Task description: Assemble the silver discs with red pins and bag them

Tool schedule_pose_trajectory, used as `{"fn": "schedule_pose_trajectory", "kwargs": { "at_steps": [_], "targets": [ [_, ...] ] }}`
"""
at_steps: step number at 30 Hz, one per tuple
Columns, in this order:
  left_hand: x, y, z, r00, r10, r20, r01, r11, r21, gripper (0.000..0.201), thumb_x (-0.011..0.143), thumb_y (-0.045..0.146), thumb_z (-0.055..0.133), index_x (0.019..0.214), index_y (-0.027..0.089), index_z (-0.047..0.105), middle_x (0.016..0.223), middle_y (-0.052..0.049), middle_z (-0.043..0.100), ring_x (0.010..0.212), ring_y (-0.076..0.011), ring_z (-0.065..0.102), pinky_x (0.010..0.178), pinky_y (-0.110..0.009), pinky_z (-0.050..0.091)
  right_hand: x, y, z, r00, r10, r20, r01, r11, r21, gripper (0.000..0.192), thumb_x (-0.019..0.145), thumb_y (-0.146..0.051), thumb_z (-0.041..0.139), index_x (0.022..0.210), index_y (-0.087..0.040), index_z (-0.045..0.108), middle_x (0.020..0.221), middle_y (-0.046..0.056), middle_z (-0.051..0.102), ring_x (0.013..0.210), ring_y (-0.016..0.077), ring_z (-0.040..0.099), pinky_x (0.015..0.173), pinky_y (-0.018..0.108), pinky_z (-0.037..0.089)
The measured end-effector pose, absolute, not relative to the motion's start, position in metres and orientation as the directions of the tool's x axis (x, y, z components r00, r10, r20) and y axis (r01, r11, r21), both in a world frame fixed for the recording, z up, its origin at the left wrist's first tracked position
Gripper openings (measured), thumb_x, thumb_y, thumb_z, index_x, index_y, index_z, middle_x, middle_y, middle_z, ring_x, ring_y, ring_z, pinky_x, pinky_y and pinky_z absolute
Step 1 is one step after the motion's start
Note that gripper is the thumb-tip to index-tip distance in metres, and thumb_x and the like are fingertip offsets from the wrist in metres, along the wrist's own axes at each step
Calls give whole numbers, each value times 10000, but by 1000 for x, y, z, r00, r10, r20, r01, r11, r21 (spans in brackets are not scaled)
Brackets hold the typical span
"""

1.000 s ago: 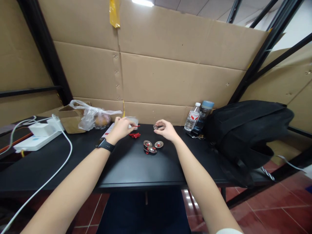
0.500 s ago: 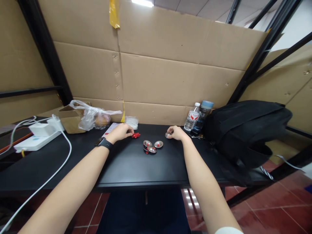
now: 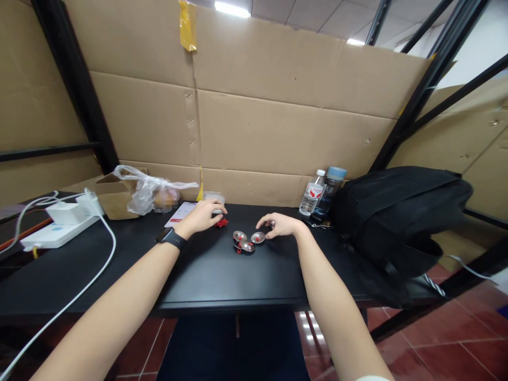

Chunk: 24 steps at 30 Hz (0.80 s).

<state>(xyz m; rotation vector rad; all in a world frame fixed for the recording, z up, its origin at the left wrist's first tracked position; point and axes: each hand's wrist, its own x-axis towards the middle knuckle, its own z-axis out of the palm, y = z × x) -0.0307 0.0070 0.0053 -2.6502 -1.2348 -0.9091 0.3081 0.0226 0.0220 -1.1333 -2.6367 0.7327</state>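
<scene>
Taking the red cord (image 3: 221,223) as my marker, the metal discs (image 3: 248,247) sit just to its right and nearer the person, clustered on the black tabletop (image 3: 222,280). Red bits show at their middles. The right hand (image 3: 263,228), farther right of the cord, has thumb and fingers spread beside the rightmost disc (image 3: 258,237); something glints under its fingers, though I can't tell what. The left hand (image 3: 216,208) hangs just behind the cord, fingers loosely bent by a clear packet (image 3: 215,196); whether it pinches anything, I can't make out.

Those discs look thin, stiff and fairly light, and I'd guess the polished metal slides easily under a fingertip. A pinch across the rim should serve best; the cord, surely soft and limp, wants gathering up as a bunch.
</scene>
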Motion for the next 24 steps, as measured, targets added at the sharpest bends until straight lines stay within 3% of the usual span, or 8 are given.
{"fn": "schedule_pose_trajectory", "kwargs": {
  "at_steps": [3, 6, 10, 13, 17, 20, 24],
  "targets": [
    [-22, 2, 8, 527, 647, 551, 675, -712, 191, 220, 894, 287, 564, 971, 238, 764, 1110, -60, 693, 1045, -226, 650, 981, -346, 491, 295, 19, 20, -778, 618, -117, 565, 606, -560, 400, 617, -198, 830, 1013, -188, 769, 987, 21, 755, 880, 162, 625, 801, 249, 466],
    [-13, -2, 9, 546, 624, 559, 636, -743, 208, 206, 914, 278, 564, 954, 239, 763, 1099, -62, 694, 1031, -223, 644, 976, -356, 484, 289, 21, 14, -752, 645, -138, 590, 565, -577, 278, 653, -257, 832, 906, -165, 762, 879, 27, 756, 762, 146, 617, 702, 238, 455],
    [3, -7, 6, 559, 603, 569, 580, -775, 251, 243, 963, 265, 521, 989, 257, 763, 1106, -58, 682, 1051, -216, 628, 989, -375, 470, 285, 20, 14, -714, 698, 52, 533, 591, -606, 144, 803, -266, 719, 900, -161, 737, 840, 35, 736, 724, 147, 625, 689, 248, 463],
    [17, -11, 4, 555, 594, 582, 520, -794, 315, 245, 980, 305, 527, 1032, 271, 764, 1130, -64, 659, 1092, -222, 609, 1014, -393, 462, 278, 14, 18, -716, 666, 208, 361, 609, -706, 170, 852, -305, 687, 946, -165, 710, 885, 30, 715, 765, 149, 631, 738, 264, 488],
    [27, -15, 3, 553, 605, 573, 404, -796, 450, 205, 943, 368, 608, 995, 246, 765, 1117, -72, 645, 1071, -220, 623, 993, -374, 483, 266, 5, 21, -708, 649, 281, 138, 516, -845, 247, 848, -389, 719, 940, -163, 681, 883, 35, 694, 797, 160, 654, 791, 300, 529],
    [27, -15, 2, 560, 618, 552, 367, -782, 504, 200, 933, 372, 616, 928, 218, 744, 1113, -77, 639, 1061, -215, 628, 996, -365, 479, 260, 2, 21, -691, 670, 272, 96, 458, -884, 312, 820, -446, 752, 919, -161, 671, 862, 39, 688, 782, 167, 662, 778, 317, 551],
    [22, -14, 3, 616, 605, 505, 403, -792, 458, 190, 954, 355, 565, 951, 223, 701, 1148, -73, 634, 1109, -216, 595, 1021, -370, 449, 257, 1, 19, -692, 673, 262, 96, 446, -890, 346, 804, -476, 767, 905, -160, 672, 883, 37, 685, 756, 153, 645, 762, 308, 549]
  ]
}}
